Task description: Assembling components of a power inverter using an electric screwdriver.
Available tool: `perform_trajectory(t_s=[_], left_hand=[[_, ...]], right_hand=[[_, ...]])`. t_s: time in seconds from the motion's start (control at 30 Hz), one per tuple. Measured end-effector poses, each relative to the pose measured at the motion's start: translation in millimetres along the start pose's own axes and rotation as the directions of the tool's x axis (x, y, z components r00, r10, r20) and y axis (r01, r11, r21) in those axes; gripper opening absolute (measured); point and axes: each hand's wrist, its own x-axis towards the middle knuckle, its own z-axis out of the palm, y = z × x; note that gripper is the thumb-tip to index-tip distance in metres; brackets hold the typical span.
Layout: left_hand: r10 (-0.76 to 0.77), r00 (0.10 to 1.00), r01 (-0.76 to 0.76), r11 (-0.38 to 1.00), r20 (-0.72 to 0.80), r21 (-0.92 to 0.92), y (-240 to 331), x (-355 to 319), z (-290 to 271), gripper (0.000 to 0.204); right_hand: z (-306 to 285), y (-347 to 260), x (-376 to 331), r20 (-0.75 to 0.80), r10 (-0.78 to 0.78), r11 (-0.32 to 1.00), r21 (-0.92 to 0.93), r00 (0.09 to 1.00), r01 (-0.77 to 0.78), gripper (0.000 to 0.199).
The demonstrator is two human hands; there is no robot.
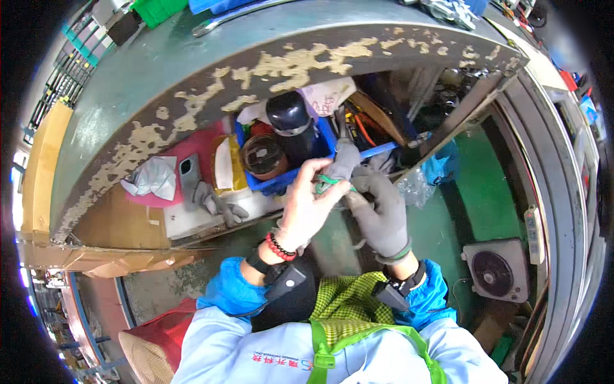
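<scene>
My bare left hand (pixel 302 208) pinches the green-edged cuff of a grey work glove (pixel 346 160), whose fingers point up and away from me. Close beside it, my right hand (pixel 384 221) wears a matching grey glove. Its thumb and fingers are bent in at the same cuff and appear to grip it. Just beyond both hands is a blue bin (pixel 279 184) with a black thermos flask (pixel 299 131) and a round brown-tinted jar (pixel 263 157) inside. Another grey glove (pixel 208 198) lies left of the bin, beside a grey phone-like object (pixel 190 173).
A worn workbench edge (pixel 211 80) curves above the open storage space. Crumpled white paper (pixel 153 179) and a yellow packet (pixel 229 163) lie at the left. Tools with orange handles (pixel 364 130) fill the bin's right part. A box fan (pixel 495 272) stands on the green floor.
</scene>
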Motion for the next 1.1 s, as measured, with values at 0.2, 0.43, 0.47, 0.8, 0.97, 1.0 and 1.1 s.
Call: perform_trajectory(t_s=[0.2, 0.43, 0.47, 0.8, 0.97, 1.0, 1.1], left_hand=[[-0.092, 0.935, 0.205, 0.928, 0.343, -0.311, -19, -5, 1, 0.043], [0.156, 0.687, 0.678, 0.213, 0.710, -0.704, -31, -37, 0, 0.047], [0.132, 0.692, 0.684, 0.193, 0.710, -0.703, -31, -35, 3, 0.049], [-0.039, 0.721, 0.519, 0.692, 0.692, -0.502, -17, -18, 1, 0.044], [-0.017, 0.818, 0.387, 0.756, 0.575, -0.528, -15, -11, 1, 0.027], [-0.037, 0.801, 0.378, 0.805, 0.597, -0.457, -15, -7, 1, 0.026], [-0.048, 0.893, 0.198, 0.935, 0.447, -0.295, -14, 10, 11, 0.024]], right_hand=[[-44, 20, -25, 0.429, 0.445, 0.303, 0.754, 0.786, -0.583, 0.036], [-31, 28, -25, 0.291, 0.563, -0.005, 0.937, 0.773, -0.349, 0.033], [-32, 29, -24, 0.283, 0.592, 0.065, 0.916, 0.754, -0.395, 0.032], [-50, 42, -17, 0.047, 0.412, 0.815, 0.427, 0.910, -0.391, 0.022], [-120, 53, -15, -0.481, 0.356, 0.929, 0.089, 0.801, -0.360, 0.023], [-138, 48, -18, -0.556, 0.392, 0.899, 0.062, 0.733, -0.433, 0.023], [-170, 21, -38, -0.570, 0.365, 0.926, 0.305, 0.736, -0.224, 0.022]])
